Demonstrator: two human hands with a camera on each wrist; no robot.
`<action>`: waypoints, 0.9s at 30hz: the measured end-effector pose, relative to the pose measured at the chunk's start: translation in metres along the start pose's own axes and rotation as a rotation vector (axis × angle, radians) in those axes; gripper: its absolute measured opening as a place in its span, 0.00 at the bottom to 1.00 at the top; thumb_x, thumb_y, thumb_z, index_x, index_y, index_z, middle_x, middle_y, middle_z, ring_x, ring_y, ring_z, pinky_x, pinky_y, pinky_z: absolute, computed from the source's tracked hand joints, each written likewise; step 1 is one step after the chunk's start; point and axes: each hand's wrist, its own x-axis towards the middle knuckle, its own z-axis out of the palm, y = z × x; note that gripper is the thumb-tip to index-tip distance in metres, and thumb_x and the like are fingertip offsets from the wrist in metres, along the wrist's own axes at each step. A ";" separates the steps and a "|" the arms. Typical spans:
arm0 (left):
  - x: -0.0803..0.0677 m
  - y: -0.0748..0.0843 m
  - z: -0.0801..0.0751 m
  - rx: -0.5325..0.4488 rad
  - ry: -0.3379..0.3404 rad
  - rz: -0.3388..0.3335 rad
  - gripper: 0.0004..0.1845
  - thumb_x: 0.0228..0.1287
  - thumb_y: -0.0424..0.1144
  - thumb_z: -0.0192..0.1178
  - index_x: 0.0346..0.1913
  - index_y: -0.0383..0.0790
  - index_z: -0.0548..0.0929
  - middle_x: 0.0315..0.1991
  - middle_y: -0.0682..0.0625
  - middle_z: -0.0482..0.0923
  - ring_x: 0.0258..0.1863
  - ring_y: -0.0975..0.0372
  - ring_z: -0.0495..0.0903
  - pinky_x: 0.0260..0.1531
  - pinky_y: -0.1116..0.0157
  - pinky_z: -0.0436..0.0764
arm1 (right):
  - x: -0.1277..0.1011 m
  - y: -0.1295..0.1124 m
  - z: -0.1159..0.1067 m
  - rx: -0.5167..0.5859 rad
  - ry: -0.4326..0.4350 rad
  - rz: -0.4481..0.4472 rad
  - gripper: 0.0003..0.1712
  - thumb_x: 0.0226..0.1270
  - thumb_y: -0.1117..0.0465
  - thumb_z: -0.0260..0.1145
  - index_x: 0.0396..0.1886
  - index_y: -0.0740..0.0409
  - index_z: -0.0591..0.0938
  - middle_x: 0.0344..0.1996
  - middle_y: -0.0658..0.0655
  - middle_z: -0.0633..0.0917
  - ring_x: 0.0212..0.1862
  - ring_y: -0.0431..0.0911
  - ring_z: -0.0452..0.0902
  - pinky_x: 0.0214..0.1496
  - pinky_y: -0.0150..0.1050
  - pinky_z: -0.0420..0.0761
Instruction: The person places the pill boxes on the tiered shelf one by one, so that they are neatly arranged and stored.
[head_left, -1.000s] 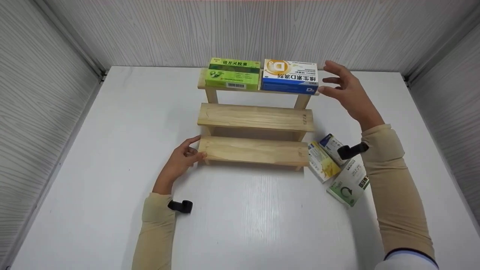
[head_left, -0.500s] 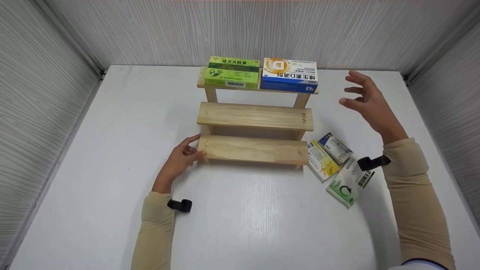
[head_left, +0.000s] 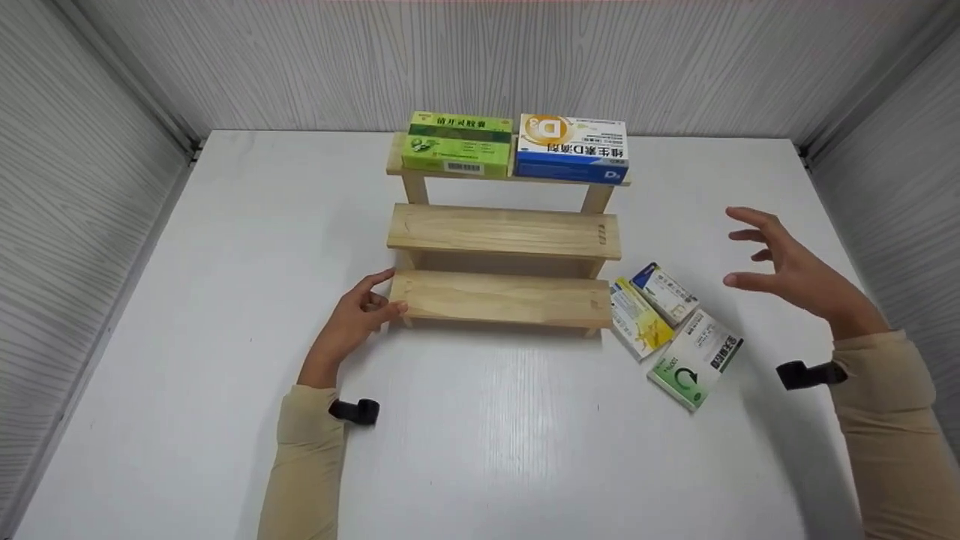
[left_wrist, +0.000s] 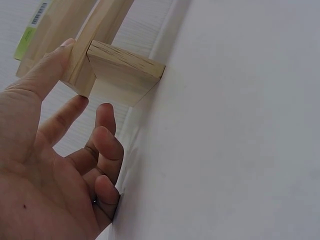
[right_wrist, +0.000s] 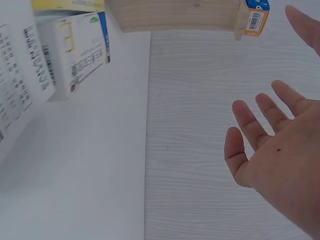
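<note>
My left hand holds the left end of the lowest board of a three-step wooden shelf. In the left wrist view, the thumb lies on the board and the index fingertip meets its end, while the other fingers curl below. On the top step sit a green medicine box and, beside it, a white-and-blue vitamin D box. My right hand hovers with spread fingers and nothing in it. To its lower left lie a yellow-and-white box, a white box with a blue end and a white-and-green box.
The shelf stands on a white table. Grey wood-grain panels rise behind the table and along both sides. The loose boxes lie close to the shelf's lower right corner.
My right hand has left the vitamin D box on the top step and moved right and toward me, fingers apart. My left hand has kept its place on the bottom step.
</note>
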 end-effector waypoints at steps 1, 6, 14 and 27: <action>0.000 0.000 0.000 -0.001 -0.001 0.003 0.34 0.60 0.43 0.61 0.69 0.47 0.61 0.39 0.44 0.71 0.31 0.56 0.70 0.32 0.65 0.72 | -0.005 0.003 0.001 -0.015 -0.010 -0.002 0.47 0.59 0.64 0.66 0.72 0.40 0.51 0.66 0.47 0.56 0.58 0.30 0.57 0.48 0.25 0.58; 0.000 -0.002 0.000 -0.013 0.001 0.015 0.34 0.60 0.43 0.62 0.68 0.47 0.62 0.38 0.45 0.70 0.28 0.60 0.69 0.31 0.65 0.72 | -0.026 0.019 0.009 -0.094 -0.056 0.038 0.47 0.58 0.61 0.68 0.71 0.41 0.52 0.64 0.41 0.57 0.54 0.29 0.59 0.46 0.30 0.61; -0.001 -0.002 0.000 -0.014 0.000 0.010 0.34 0.60 0.44 0.61 0.69 0.48 0.61 0.38 0.46 0.71 0.31 0.56 0.70 0.32 0.64 0.72 | -0.045 0.039 0.019 -0.087 -0.167 0.092 0.50 0.58 0.57 0.67 0.72 0.40 0.47 0.67 0.50 0.54 0.57 0.43 0.57 0.47 0.51 0.66; 0.001 -0.003 0.000 -0.027 -0.002 0.014 0.34 0.60 0.43 0.61 0.68 0.47 0.62 0.37 0.47 0.69 0.29 0.62 0.68 0.31 0.66 0.72 | -0.049 0.060 0.047 -0.044 -0.293 0.136 0.53 0.52 0.60 0.71 0.72 0.40 0.49 0.69 0.56 0.51 0.62 0.54 0.54 0.54 0.65 0.61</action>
